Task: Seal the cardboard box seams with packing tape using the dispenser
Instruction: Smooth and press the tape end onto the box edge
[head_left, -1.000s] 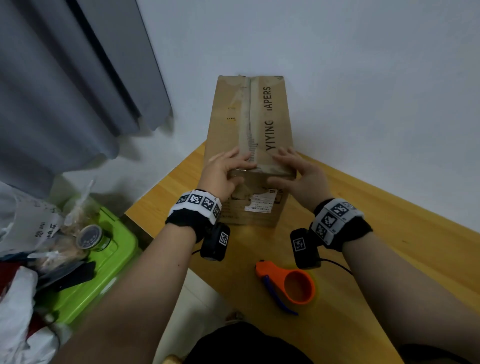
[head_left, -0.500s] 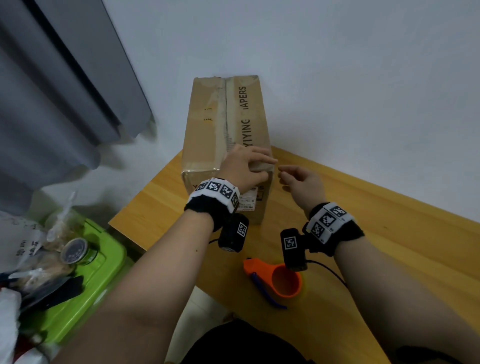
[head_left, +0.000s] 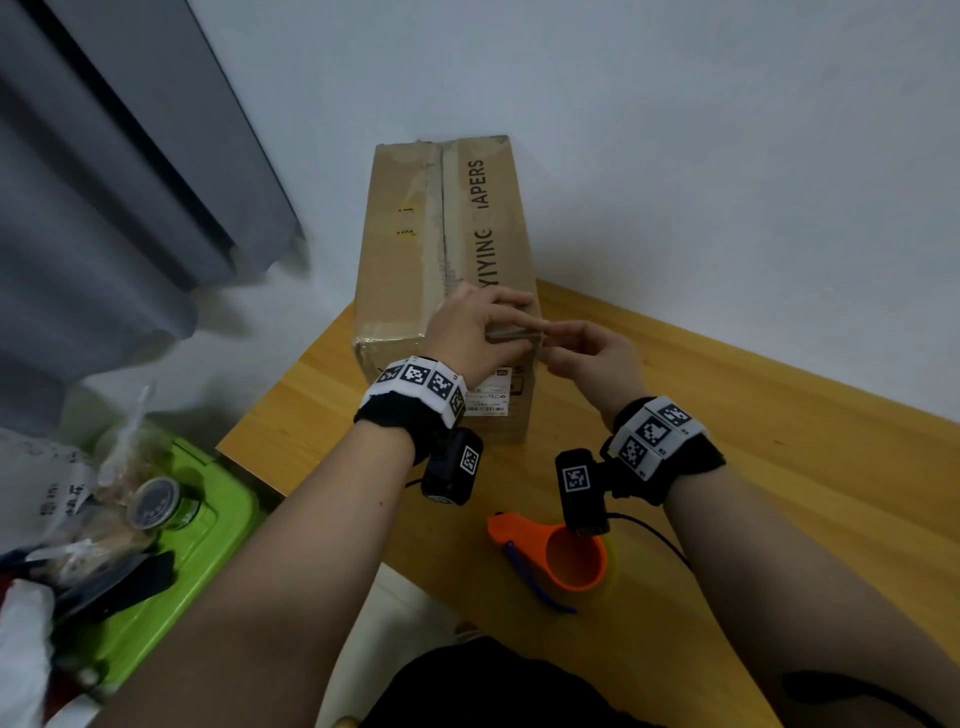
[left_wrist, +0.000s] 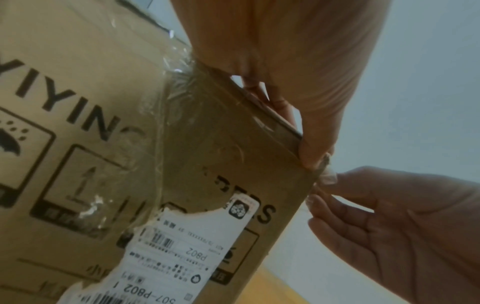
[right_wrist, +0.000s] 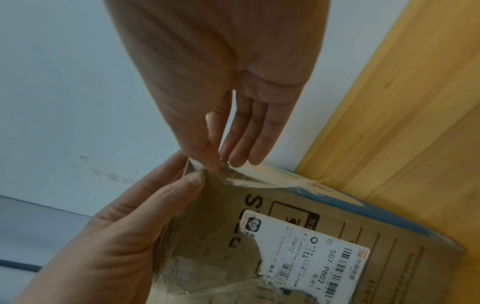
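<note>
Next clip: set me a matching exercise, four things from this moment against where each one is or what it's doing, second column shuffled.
Things:
1. tape dispenser
2. left hand
3. right hand
4. shipping label

States:
A. stuck on the cardboard box's near end face, partly torn
B. grips the box's top near corner
C. lies on the wooden table, untouched
D. pinches a scrap of tape at the box's corner

Pairs: 1-C, 2-B, 3-D, 4-A
</note>
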